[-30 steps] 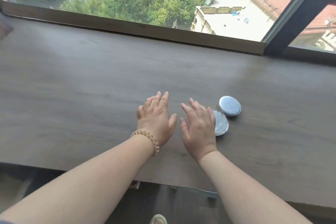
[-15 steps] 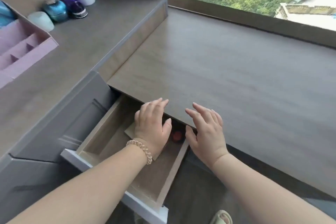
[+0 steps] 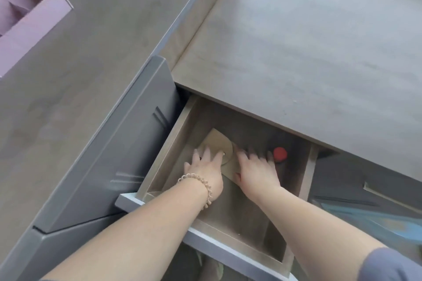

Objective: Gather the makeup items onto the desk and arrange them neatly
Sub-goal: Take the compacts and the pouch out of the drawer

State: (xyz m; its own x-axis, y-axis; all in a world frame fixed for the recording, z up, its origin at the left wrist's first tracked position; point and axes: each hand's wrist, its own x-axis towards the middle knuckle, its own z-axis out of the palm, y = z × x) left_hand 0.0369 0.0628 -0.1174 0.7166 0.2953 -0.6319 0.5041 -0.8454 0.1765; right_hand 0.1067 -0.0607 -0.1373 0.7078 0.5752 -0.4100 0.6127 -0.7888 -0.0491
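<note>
Both my hands are down inside an open drawer [image 3: 159,159] under the desk top [image 3: 296,52]. My left hand [image 3: 206,167], with a coiled band on the wrist, lies with spread fingers on a flat beige case [image 3: 217,143] that has a round flap. My right hand [image 3: 257,170] rests beside it on the same case, fingers spread toward the dark back of the drawer. A small red round-topped item [image 3: 280,153] stands just right of my right fingers. The back of the drawer is in shadow.
A pink divided organiser box [image 3: 29,13] sits on the higher counter at the far left. A grey cabinet front [image 3: 109,155] flanks the drawer's left side. The drawer's pale front rim [image 3: 219,248] runs below my forearms.
The view has swung from the desk by the window, with two silver round compacts, down to the open drawer. Both hands have gone from above the drawer down onto the beige case.
</note>
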